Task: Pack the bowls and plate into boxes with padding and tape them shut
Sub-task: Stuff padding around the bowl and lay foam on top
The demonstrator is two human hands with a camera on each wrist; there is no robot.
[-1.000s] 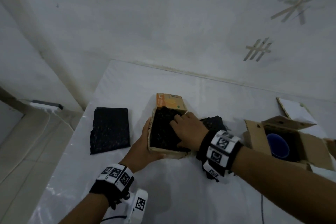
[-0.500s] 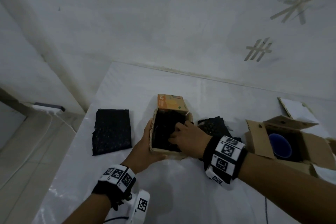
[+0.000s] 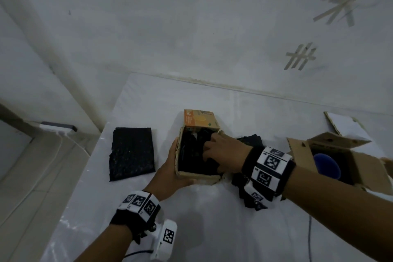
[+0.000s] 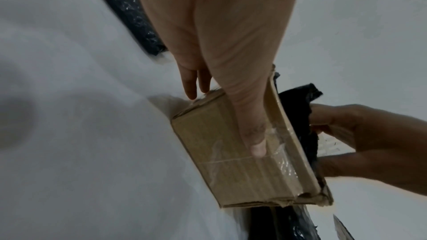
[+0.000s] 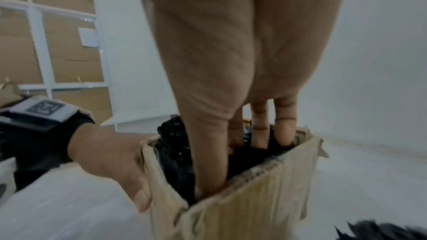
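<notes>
A small cardboard box point(image 3: 197, 174) with an orange flap point(image 3: 200, 120) stands open at the table's middle. My left hand point(image 3: 170, 172) grips its near left corner, thumb along the near wall point(image 4: 231, 171). My right hand point(image 3: 221, 151) reaches in from the right, its straight fingers point(image 5: 258, 130) pressing black padding point(image 5: 173, 152) down inside the box. What lies under the padding is hidden. A larger open carton point(image 3: 365, 168) at the right holds a blue bowl point(image 3: 326, 166).
A flat black padding sheet point(image 3: 131, 153) lies left of the small box. More crumpled black padding point(image 3: 248, 193) sits under my right wrist. A white-faced board point(image 3: 344, 125) lies at the far right. The white table point(image 3: 212, 229) ends at a wall behind.
My right hand has pushed the padding from the box's top down inside and slid toward the box's right wall. My left hand has kept its hold on the box.
</notes>
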